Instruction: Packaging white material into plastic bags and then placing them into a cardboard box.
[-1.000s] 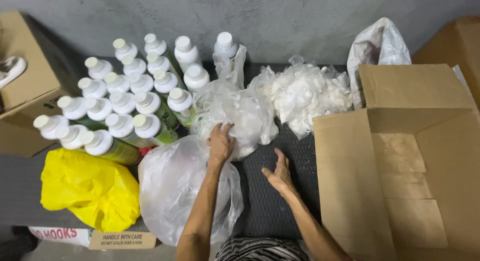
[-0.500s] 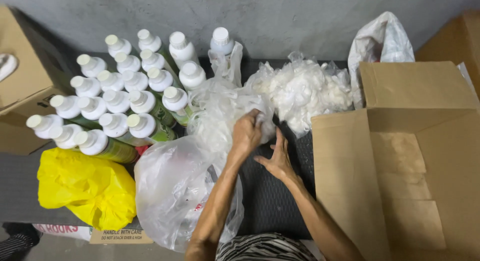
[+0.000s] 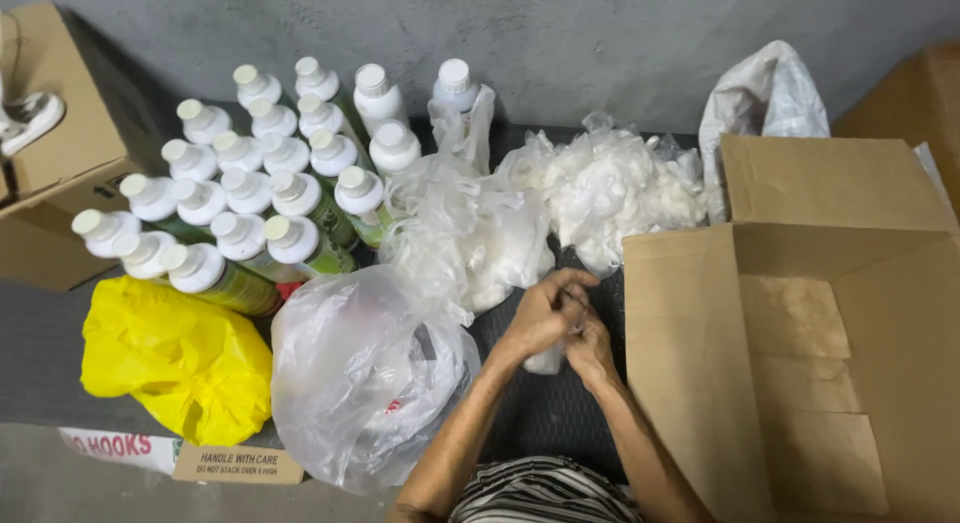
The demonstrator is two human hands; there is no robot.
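Both hands — left hand (image 3: 540, 313) and right hand (image 3: 590, 345) — are being closed around a small white piece (image 3: 546, 360) | it is being risked slipping onto the dark mat (image 3: 540, 413), being pinched only at its top.

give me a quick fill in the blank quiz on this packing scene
1. The bottles all have ____ caps.
2. The crumpled bag below the bottles is ____.
3. The open cardboard box sits to the person's ____.
4. The left hand and right hand are ____ each other.

Missing words: white; yellow; right; touching
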